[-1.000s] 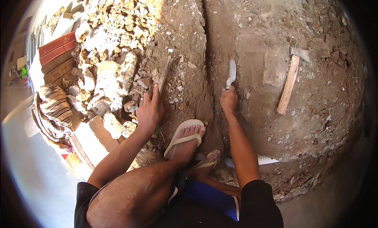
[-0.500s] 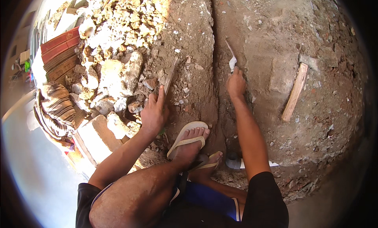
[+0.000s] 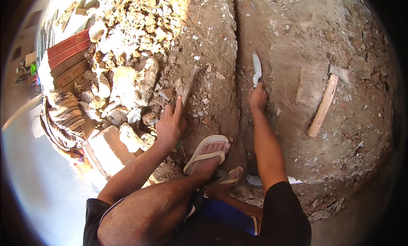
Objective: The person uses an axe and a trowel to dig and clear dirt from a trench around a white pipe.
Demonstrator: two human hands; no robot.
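My right hand [image 3: 257,97] is closed around the handle of a small trowel [image 3: 257,67]. The trowel's grey blade points away from me over the dirt, just right of a long narrow groove [image 3: 238,84]. My left hand [image 3: 171,125] grips a flat, narrow, grey-brown strip [image 3: 189,85], with the index finger stretched along it. I cannot tell whether the strip is wood or metal. It lies slantwise over the soil beside the rubble, its far end pointing up and right. The strip's near end is hidden in my palm.
Broken rubble [image 3: 136,80] is heaped at the left, beside stacked reddish tiles [image 3: 70,48], a striped cloth [image 3: 66,116] and a pale block [image 3: 110,148]. A wooden-handled hammer [image 3: 324,105] lies at the right. My sandalled foot [image 3: 208,154] rests near the groove, and a pipe [image 3: 254,179] shows behind it.
The trowel has turned so its blade shows broader, and my right hand has come slightly nearer to me. My left hand keeps its hold on the strip. The whole view has shifted slightly.
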